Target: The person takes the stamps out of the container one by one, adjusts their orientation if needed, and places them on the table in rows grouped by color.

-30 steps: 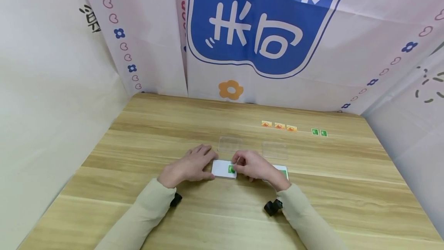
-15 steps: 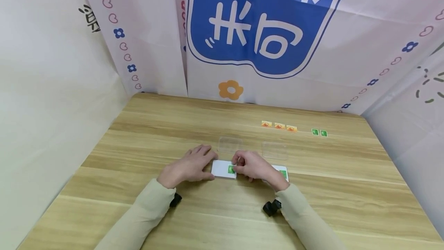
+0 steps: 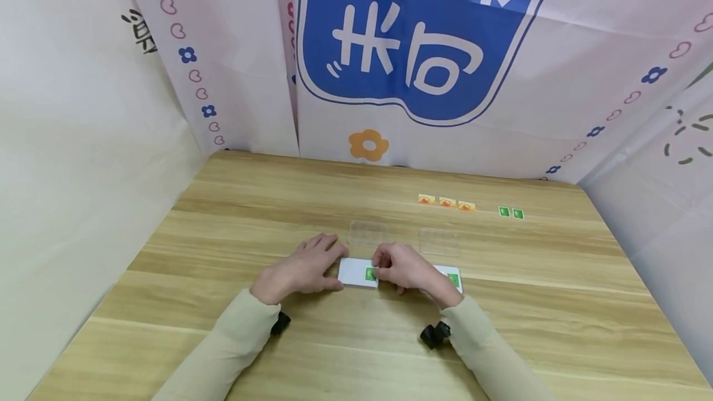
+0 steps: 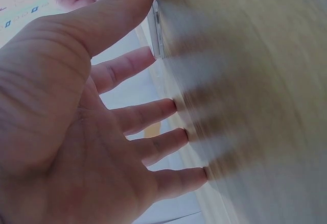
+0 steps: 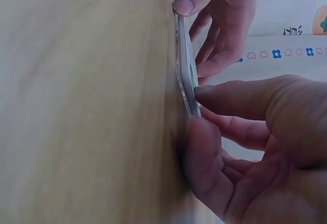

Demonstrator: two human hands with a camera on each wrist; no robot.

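A flat white rectangular block [image 3: 352,272] lies on the table, its edge looking like clear plastic in the right wrist view. My left hand [image 3: 303,268] touches its left end with thumb and forefinger at the corners, the other fingers spread straight onto the wood. My right hand [image 3: 408,268] pinches the right edge of a small green sticker [image 3: 370,273] lying on the block's right end. In the right wrist view the thumb [image 5: 235,97] presses on the sticker. A second white block [image 3: 455,278] with a green sticker on it is partly hidden behind my right wrist.
Two clear plastic rectangles [image 3: 367,232] lie just beyond the blocks. Farther back sit three orange-yellow stickers [image 3: 447,202] in a row, with two green stickers [image 3: 510,213] to their right. Printed cloth [image 3: 250,67] hangs behind the wooden table [image 3: 267,178].
The view has shifted very slightly. Both hands keep nearly the same places, and the green sticker stays at the block's right end under my right fingers.
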